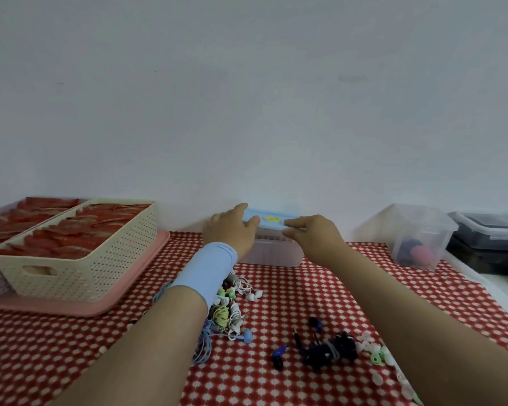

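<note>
Blue lid (265, 214) sits on the box (276, 253) by the wall (247, 112), ends gripped by left hand (232, 231) and right hand (313, 235), which should lift evenly, box held down.

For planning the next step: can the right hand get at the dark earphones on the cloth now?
Probably yes: the dark earphones lie uncovered, but the right hand pinches the blue lid and must release it first.

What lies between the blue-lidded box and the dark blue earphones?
Nothing: the head view shows only bare red checked cloth between the box under its blue lid and the dark blue earphones.
</note>
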The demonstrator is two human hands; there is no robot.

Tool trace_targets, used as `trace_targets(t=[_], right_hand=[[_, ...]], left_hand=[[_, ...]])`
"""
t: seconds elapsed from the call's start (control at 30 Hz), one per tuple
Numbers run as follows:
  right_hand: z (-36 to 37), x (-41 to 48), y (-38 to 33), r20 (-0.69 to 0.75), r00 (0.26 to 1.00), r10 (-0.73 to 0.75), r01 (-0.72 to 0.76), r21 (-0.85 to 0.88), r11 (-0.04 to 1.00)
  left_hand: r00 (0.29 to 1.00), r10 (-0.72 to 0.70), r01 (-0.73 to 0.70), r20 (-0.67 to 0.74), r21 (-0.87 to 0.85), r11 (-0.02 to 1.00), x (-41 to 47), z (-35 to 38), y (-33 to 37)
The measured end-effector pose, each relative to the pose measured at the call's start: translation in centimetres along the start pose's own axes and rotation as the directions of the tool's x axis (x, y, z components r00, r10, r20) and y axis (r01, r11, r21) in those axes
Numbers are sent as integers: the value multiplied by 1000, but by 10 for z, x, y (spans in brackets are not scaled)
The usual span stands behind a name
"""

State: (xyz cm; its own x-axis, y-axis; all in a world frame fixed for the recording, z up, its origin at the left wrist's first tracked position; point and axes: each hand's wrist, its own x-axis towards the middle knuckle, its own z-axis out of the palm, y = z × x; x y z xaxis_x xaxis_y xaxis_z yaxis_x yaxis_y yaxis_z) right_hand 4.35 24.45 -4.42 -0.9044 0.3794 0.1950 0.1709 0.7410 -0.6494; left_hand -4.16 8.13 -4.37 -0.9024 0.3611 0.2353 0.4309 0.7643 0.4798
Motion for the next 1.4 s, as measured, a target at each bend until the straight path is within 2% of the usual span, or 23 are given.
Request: trace_targets(t=[0.23,0.33,0.43,0.53,0.63,0.7,0.77,0.83,0.97,1.03,1.1,1.17,1.27,1.33,1.4], right_hand=[[-27,-14,19,-107,993,-42,47,47,998],[-43,-31,41,-120,993,24,-22,11,1000],[-57,-54,69,-122,990,68,-73,-33,997],[-71,-74,90,-94,991,91,-99,-82,992],[-79,-86,98,-36,993,113,-118,-176,977],[-81,-89,97,0,995,103,-100,-223,970],[-81,-91,87,8,997,79,-75,-233,970],[-80,-93,71,51,998,29,-17,-224,974],[-71,-102,39,287,958,-25,88,-206,975],[-66,-109,25,463,886,-12,132,-229,964],[-60,-115,16,577,816,24,175,-287,942],[-52,-119,12,583,811,42,216,-365,905],[-43,-118,9,519,855,7,230,-392,891],[-43,-115,7,482,875,-36,212,-316,925],[-48,-112,3,417,904,-89,186,-197,963]], left_hand=[[993,59,-79,-98,-215,973,-16,-4,32],[994,82,-102,-67,-415,904,-27,5,56],[991,131,-115,2,-467,877,-43,20,82],[961,201,-113,191,-392,913,-55,34,101],[906,219,-167,362,-169,971,-66,42,110],[913,208,-179,350,-114,977,-71,39,111],[921,240,-205,305,-143,968,-75,32,108],[909,259,-211,326,-176,962,-82,22,104],[857,234,-241,460,-45,969,-100,6,89],[836,192,-236,514,20,972,-109,-1,78],[820,168,-224,547,38,974,-117,-6,69],[804,163,-228,572,43,973,-123,-9,62],[758,179,-250,627,26,968,-127,-10,53],[749,198,-260,632,7,965,-128,-11,49],[792,251,-290,556,-20,957,-125,-14,46]])
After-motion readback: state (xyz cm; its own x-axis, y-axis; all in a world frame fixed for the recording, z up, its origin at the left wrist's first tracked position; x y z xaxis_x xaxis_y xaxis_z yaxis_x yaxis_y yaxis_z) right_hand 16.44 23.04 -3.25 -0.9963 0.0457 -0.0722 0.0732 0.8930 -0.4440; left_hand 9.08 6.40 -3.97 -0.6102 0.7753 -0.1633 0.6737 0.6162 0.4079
